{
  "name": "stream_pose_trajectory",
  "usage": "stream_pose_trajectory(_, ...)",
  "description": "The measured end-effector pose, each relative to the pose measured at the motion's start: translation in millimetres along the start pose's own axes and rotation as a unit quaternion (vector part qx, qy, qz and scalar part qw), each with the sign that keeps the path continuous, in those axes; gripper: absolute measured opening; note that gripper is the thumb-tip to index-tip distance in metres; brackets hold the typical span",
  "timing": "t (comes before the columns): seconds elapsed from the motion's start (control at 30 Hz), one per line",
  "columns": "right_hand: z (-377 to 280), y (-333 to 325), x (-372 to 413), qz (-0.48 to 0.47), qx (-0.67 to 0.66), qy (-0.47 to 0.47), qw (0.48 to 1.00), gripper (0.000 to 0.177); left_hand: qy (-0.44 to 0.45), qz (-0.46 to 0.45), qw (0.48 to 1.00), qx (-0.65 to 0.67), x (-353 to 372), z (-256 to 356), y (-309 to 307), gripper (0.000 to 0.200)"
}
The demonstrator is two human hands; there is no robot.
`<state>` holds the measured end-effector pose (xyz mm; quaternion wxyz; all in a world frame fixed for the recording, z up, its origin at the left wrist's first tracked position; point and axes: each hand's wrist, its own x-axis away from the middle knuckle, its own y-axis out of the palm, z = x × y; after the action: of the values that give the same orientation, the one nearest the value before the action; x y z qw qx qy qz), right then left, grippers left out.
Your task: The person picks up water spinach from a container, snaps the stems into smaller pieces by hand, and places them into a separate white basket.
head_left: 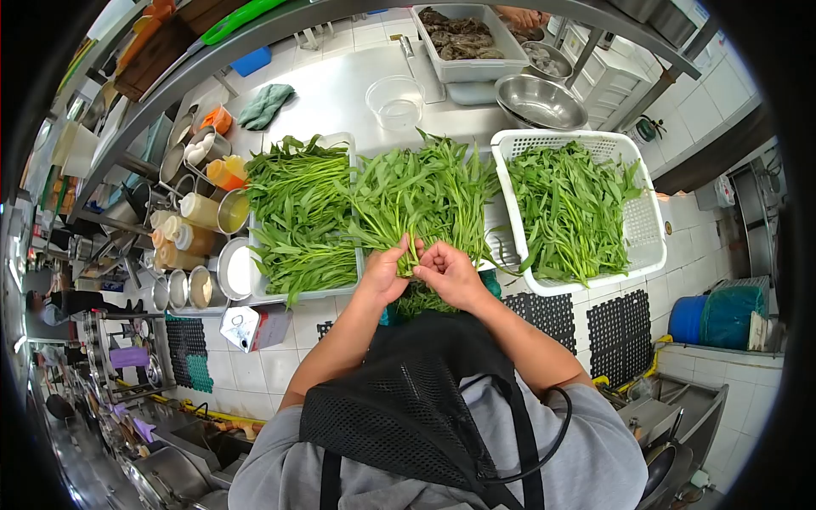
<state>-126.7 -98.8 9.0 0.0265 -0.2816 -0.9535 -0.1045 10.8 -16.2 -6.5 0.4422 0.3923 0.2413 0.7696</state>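
My left hand (387, 270) is closed around the stems of some leafy greens at the near edge of the middle heap. Close beside it on the right, my right hand (444, 272) pinches the same stems with bent fingers. The middle heap of long-leaved greens (425, 191) spreads away from both hands. To the left, a clear rectangular tub (351, 151) holds more greens (302, 212) with their stems lying sideways. A white perforated basket (650, 223) on the right holds another pile of greens (574, 208). More greens show below my hands.
Beyond the greens are a clear round bowl (396, 100), a green cloth (266, 106), a knife (408, 49), metal bowls (541, 100) and a white tub of shrimp (476, 66). Sauce bottles (198, 210) and metal containers line the left side. Part of another person's hand shows at the top.
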Motion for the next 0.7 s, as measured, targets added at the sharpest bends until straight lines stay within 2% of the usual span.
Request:
stream_pose_trajectory(0.23,-1.3,-2.3,6.9,0.019,0.038,0.040,0.998,0.013,0.057,-0.049,0.997,0.000,-6.8,-0.3,-10.1,0.019)
stream_pose_trajectory(0.3,2.6,-2.4,6.6,0.039,0.120,-0.063,0.990,0.013,0.060,-0.050,0.997,-0.002,-6.8,2.0,-8.6,0.018)
stream_pose_trajectory(0.4,-1.5,0.2,7.9,0.052,0.168,-0.097,0.980,0.014,0.055,-0.042,0.997,-0.024,-4.5,5.6,-3.1,0.016)
stream_pose_trajectory(0.53,-4.8,-6.2,5.9,0.061,0.223,-0.070,0.970,0.011,0.045,-0.038,0.997,-0.057,-2.9,2.4,-0.7,0.014)
stream_pose_trajectory(0.57,2.3,-9.7,1.9,0.067,0.072,0.012,0.995,0.009,0.042,-0.040,0.997,-0.059,-2.7,1.0,-0.1,0.014)
stream_pose_trajectory(0.6,5.9,-12.4,-1.7,0.071,-0.080,0.092,0.990,0.008,0.058,-0.061,0.994,-0.072,-2.3,0.0,0.6,0.013)
stream_pose_trajectory(0.63,9.0,-16.0,-3.5,0.073,-0.082,0.092,0.990,0.008,0.073,-0.081,0.990,-0.086,-1.8,-0.6,1.0,0.013)
stream_pose_trajectory(0.67,11.7,-20.6,-4.9,0.071,-0.244,0.128,0.959,0.008,0.072,-0.081,0.990,-0.087,-1.8,-1.1,1.4,0.013)
stream_pose_trajectory(0.7,13.9,-25.4,-6.6,0.065,-0.398,0.161,0.901,0.009,0.081,-0.081,0.989,-0.099,-1.3,-1.1,3.5,0.013)
